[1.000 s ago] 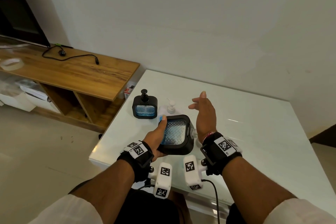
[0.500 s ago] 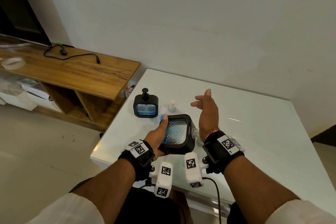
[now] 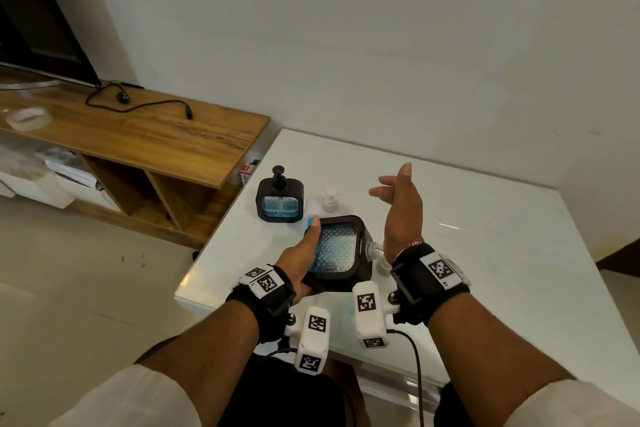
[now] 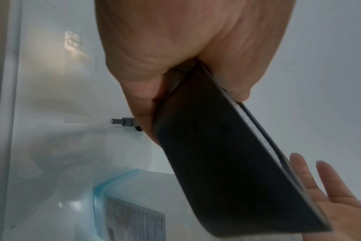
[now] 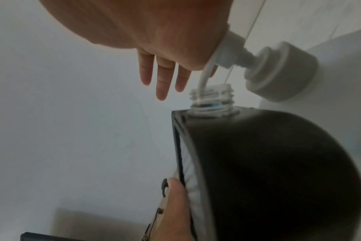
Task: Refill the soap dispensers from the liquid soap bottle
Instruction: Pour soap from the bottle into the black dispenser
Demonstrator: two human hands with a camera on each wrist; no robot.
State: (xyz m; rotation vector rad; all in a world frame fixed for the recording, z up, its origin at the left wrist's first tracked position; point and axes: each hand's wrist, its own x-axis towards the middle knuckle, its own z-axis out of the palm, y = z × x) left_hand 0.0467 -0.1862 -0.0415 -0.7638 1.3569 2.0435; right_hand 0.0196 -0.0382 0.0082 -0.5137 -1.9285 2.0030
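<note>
My left hand grips a black square soap dispenser tilted above the white table, thumb on its clear blue-tinted face. Its pump is off and the clear threaded neck points toward my right hand. That hand has straight, spread fingers. The heel of its palm rests on the white pump of a white soap bottle. A white spout or stream runs from the pump into the neck. In the head view only a white bit of this bottle shows under my wrist.
A second black dispenser with its pump on stands at the table's far left. Beside it is another white pump bottle. A labelled translucent bottle shows below my left hand. A wooden bench stands left of the table.
Both hands and the tilted dispenser keep nearly the same pose; only the view has shifted slightly.
</note>
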